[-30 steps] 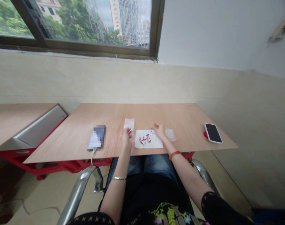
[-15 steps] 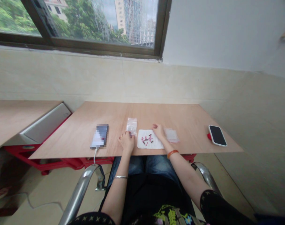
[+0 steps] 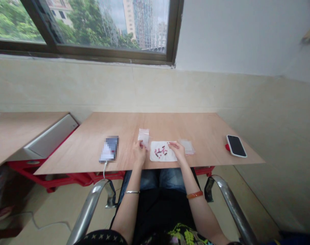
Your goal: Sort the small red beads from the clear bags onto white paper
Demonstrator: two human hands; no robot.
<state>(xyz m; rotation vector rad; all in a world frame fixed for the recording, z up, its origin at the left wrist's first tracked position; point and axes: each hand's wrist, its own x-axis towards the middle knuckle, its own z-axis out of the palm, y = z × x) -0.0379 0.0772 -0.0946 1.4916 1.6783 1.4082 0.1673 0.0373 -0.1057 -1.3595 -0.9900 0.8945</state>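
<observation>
A white sheet [image 3: 153,157] lies near the front edge of the table, with several small pink and dark pieces [image 3: 161,151] scattered on it. To its left is a stack of clear zip-lock plastic bags [image 3: 144,133]. My left hand [image 3: 139,153] is at the near end of that stack, its fingers curled in on a plastic bag. Over the right part of the sheet, the fingertips of my right hand [image 3: 178,151] are pressed together in a pinch. Whatever they hold is too small to make out. More flat clear bags [image 3: 188,147] lie just right of this hand.
A phone with a blurred screen [image 3: 109,149] lies on the left, a white cable [image 3: 104,168] running off the edge. On the right is a white-framed phone [image 3: 236,146] beside a red object [image 3: 227,147]. Metal chair armrests [image 3: 90,200] flank me. A wall and window stand behind the table [image 3: 195,124].
My right hand has turned, with its fingertips coming lower over the sheet and its forearm drawn inward. The left fingers have moved slightly up onto the bags and closed together.
</observation>
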